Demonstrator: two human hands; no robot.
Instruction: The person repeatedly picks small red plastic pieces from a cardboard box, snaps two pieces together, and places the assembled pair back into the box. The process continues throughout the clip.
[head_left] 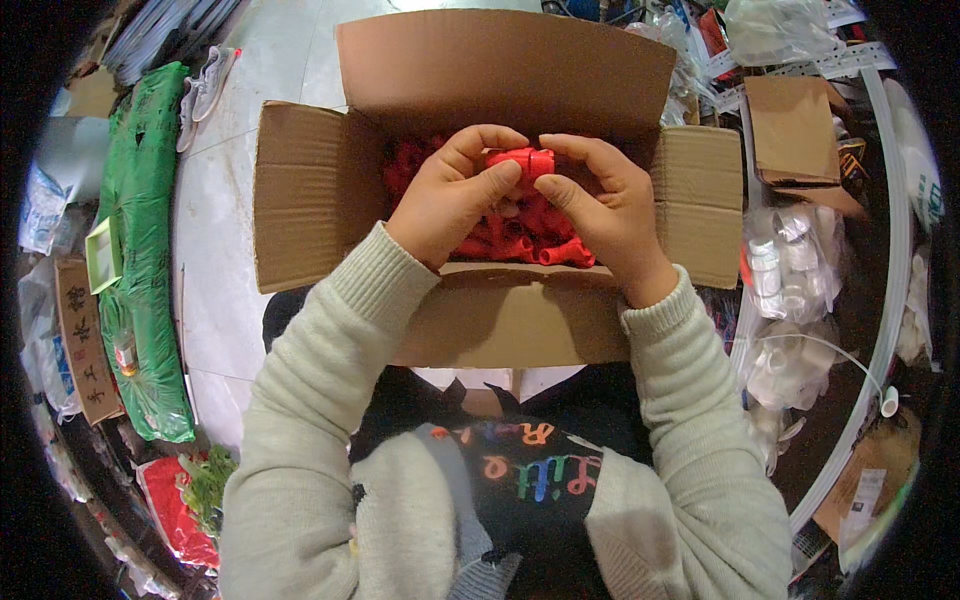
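Over an open cardboard box, both my hands meet at a red plastic fitting. It is short and tube-shaped, with a ring at its right end. My left hand pinches its left part between thumb and fingers. At the ringed right end, my right hand closes thumb and forefinger on it. Many similar red plastic fittings lie loose in the box below, partly hidden by my hands. Whether the held fitting is one piece or two joined pieces I cannot tell.
The box flaps stand spread outward. To the left lie a long green plastic-wrapped bundle and a pair of grey shoes. On the right are a smaller cardboard box, clear bags of white parts and a long white strip.
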